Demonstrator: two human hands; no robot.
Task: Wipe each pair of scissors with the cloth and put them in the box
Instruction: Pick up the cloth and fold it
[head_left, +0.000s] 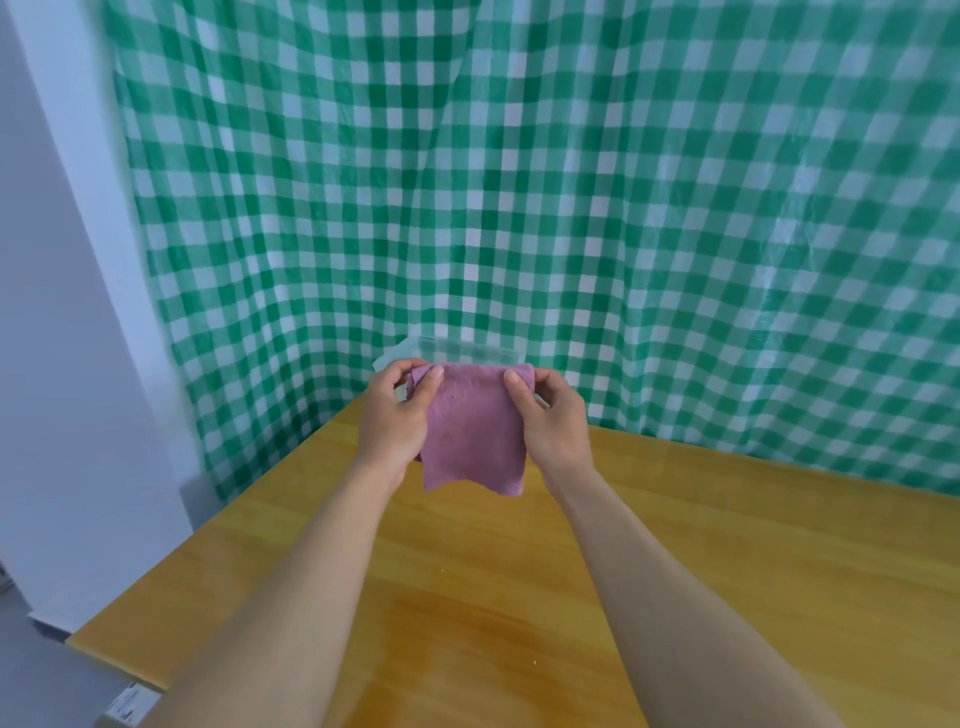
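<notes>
Holding up the purple cloth (470, 431), no scissors in view

Above the wooden table's (727, 545) far corner, left hand (395, 421) and right hand (553, 423) each pinch a top corner; it hangs limp and light, so corners look like the spot to grab. Clear plastic box (467, 351) sits just behind.

Open surface (753, 571) near; far corner crowded.
Bare wood lay open toward the right; clear box (467, 351) sat at the far corner, just before checked curtain (623, 208), partly screened by the held cloth (472, 431).

One cloth (470, 431), one box (467, 351) — two hands (397, 415) (553, 421)
</notes>
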